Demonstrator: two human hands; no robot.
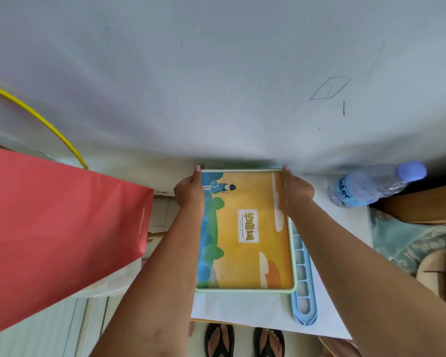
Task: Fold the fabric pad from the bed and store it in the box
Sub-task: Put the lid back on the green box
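Note:
A flat box with an orange, blue and green picture lid and a pale green rim lies on a small white table against the wall. My left hand grips its far left corner. On the far right corner sits my right hand, fingers wrapped over the edge. No fabric pad shows in this view.
A clear water bottle with a blue cap lies at the table's right. Beside the box, a light blue ice tray pokes out. A red paper bag stands at left, patterned bedding at right, and my sandalled feet below.

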